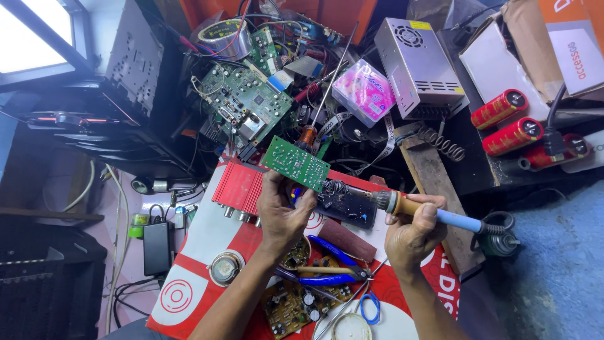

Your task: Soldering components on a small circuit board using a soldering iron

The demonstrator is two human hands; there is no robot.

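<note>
My left hand (281,211) holds a small green circuit board (296,164) upright by its lower edge, solder side facing me. My right hand (412,233) grips a soldering iron (402,204) by its tan and blue handle. The iron's metal tip points left and touches the board's right lower corner. Both hands hover over a red finned amplifier case (238,186) and a black open board beneath it.
Blue-handled pliers (333,261), a brown circuit board (292,305), scissors and a small round speaker (225,267) lie on the red and white sheet. Behind are a large green board (242,104), a metal power supply (418,66), red capacitors (509,123), a pink packet and tangled wires.
</note>
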